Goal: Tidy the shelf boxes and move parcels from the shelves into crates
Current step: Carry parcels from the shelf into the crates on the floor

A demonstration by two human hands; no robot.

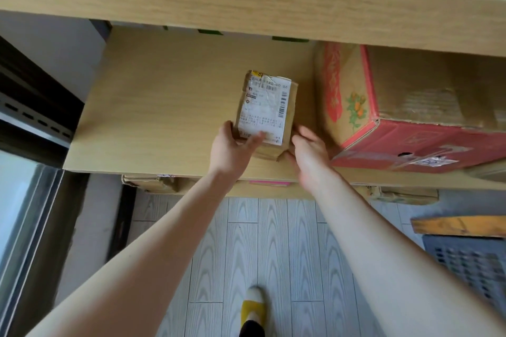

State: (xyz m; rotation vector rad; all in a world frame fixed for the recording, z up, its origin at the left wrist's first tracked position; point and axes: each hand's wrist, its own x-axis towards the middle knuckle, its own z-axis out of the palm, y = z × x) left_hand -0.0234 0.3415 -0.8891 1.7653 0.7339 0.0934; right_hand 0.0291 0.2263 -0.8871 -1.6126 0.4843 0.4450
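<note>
Your small brown parcel (267, 109) lies on the wooden shelf (164, 107), white shipping label up, close to the shelf's front edge. Your left hand (232, 148) is closed on its near left corner, thumb lying across the label and fingers wrapped round the left side. Your right hand (310, 150) sits at the parcel's 4 o'clock, fingers spread and slightly blurred, just beside the near right corner; you cannot tell whether it touches the cardboard. At the parcel's 3 o'clock, just beside it, stands a large red-and-brown carton (397, 112) printed with orange fruit. More boxes (153, 182) peek out from the shelf below. At your 4 o'clock a dark grey slotted crate (471, 262) stands on the pale plank floor (273, 241), with your yellow-and-white slipper (253, 306) at 6 o'clock
</note>
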